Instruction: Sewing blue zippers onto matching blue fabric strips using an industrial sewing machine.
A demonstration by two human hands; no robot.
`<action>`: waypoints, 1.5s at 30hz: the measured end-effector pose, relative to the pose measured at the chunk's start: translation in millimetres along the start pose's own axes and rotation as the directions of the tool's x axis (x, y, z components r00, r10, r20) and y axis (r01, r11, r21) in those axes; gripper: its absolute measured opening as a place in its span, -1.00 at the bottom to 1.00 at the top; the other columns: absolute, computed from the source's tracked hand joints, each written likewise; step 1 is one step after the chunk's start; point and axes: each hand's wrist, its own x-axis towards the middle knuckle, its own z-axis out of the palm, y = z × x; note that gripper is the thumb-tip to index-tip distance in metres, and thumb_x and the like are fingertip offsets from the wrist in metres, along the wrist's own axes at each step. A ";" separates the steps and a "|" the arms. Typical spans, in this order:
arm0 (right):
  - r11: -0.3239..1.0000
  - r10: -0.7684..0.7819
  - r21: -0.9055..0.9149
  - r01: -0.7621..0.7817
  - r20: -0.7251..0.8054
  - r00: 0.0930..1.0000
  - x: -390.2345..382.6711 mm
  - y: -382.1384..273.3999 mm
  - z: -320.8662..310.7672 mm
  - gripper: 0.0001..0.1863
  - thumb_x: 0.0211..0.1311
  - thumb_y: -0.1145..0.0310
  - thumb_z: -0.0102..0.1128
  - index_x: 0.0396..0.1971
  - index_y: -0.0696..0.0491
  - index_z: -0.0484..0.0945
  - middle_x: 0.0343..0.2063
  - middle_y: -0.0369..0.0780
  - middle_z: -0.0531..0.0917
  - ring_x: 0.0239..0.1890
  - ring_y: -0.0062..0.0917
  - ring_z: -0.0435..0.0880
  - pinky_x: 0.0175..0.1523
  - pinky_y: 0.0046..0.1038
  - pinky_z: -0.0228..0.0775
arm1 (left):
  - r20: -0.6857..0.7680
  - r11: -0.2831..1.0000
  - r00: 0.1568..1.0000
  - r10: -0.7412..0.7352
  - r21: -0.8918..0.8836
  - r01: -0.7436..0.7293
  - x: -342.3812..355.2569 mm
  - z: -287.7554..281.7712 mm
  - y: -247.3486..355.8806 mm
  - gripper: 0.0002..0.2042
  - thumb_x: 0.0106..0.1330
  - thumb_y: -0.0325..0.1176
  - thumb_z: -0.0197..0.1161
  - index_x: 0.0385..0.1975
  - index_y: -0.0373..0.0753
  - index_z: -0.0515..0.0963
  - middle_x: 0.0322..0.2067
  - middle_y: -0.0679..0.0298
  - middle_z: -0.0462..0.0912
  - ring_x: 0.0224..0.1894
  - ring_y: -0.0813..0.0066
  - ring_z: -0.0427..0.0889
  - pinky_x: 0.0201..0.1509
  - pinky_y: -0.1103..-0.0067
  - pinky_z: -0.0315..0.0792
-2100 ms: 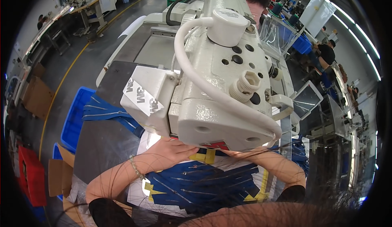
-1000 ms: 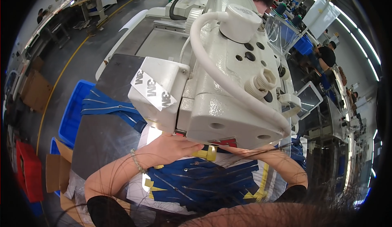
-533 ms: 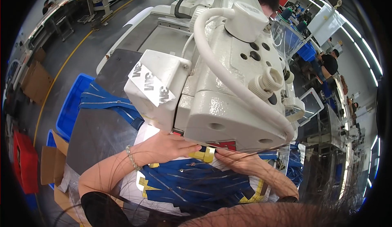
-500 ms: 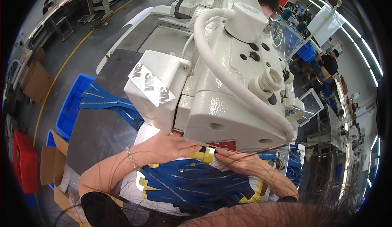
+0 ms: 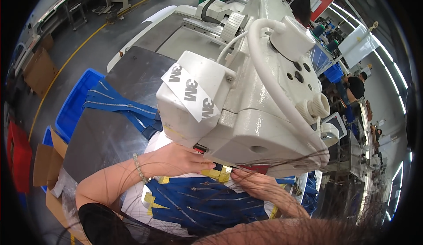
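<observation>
A white industrial sewing machine (image 5: 255, 130) stands before me, its head over my fingertips. Below its front edge lies a small yellow piece with a dark patch (image 5: 221, 173). My left hand (image 5: 183, 161), a beaded bracelet on its wrist, has its fingers pressed together on the piece's left end. At the right end, the closed fingers of my right hand (image 5: 253, 181) hold the piece; some fingertips are hidden under the machine head. Nearer to me, several blue zippers (image 5: 205, 203) with metal teeth lie side by side on a white surface with yellow tape.
More blue zippers (image 5: 125, 108) hang from the metal table (image 5: 105, 135) toward a blue bin (image 5: 75, 108) on the left. Cardboard boxes (image 5: 46, 163) and a red crate (image 5: 18, 152) stand beyond. A tablet screen (image 5: 337, 124) is at the right. Other people work farther back.
My view has shifted, so the machine appears farther right and slightly lower. Both hands remain at the yellow piece, whose dark patch now shows more between the fingertips.
</observation>
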 end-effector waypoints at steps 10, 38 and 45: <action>0.998 0.012 0.055 -0.016 0.071 0.997 -6.9 -6.2 -7.8 -0.47 0.07 0.56 0.21 0.11 -0.07 0.47 0.05 -0.29 0.55 0.06 -0.52 0.56 0.17 -0.49 0.44 | -0.068 0.998 0.998 -0.013 -0.056 0.009 -3.0 -6.4 12.7 -0.65 0.14 -0.25 0.21 -0.04 -0.12 0.58 -0.04 0.42 0.58 0.02 0.44 0.51 0.12 0.48 0.38; 0.988 -0.138 0.060 0.145 -0.111 0.984 19.4 -7.5 -33.8 -0.54 -0.18 0.50 0.25 -0.12 0.11 0.58 -0.15 -0.25 0.62 -0.10 -0.41 0.60 0.06 -0.29 0.38 | 0.097 0.892 0.995 -0.013 0.451 -0.032 1.1 -18.0 41.8 -0.62 0.25 -0.30 0.04 0.10 -0.03 0.41 -0.05 0.55 0.51 0.01 0.71 0.44 -0.05 0.60 0.23; 0.992 -0.121 0.018 0.123 -0.088 0.989 8.1 -0.6 -10.4 -0.54 -0.20 0.46 0.28 -0.13 0.09 0.59 -0.11 -0.31 0.61 -0.02 -0.50 0.55 0.06 -0.41 0.30 | 0.060 0.906 0.998 0.019 0.421 -0.043 3.4 -9.6 30.1 -0.63 0.26 -0.13 0.09 0.07 0.03 0.42 -0.03 0.57 0.50 -0.02 0.74 0.46 0.03 0.49 0.19</action>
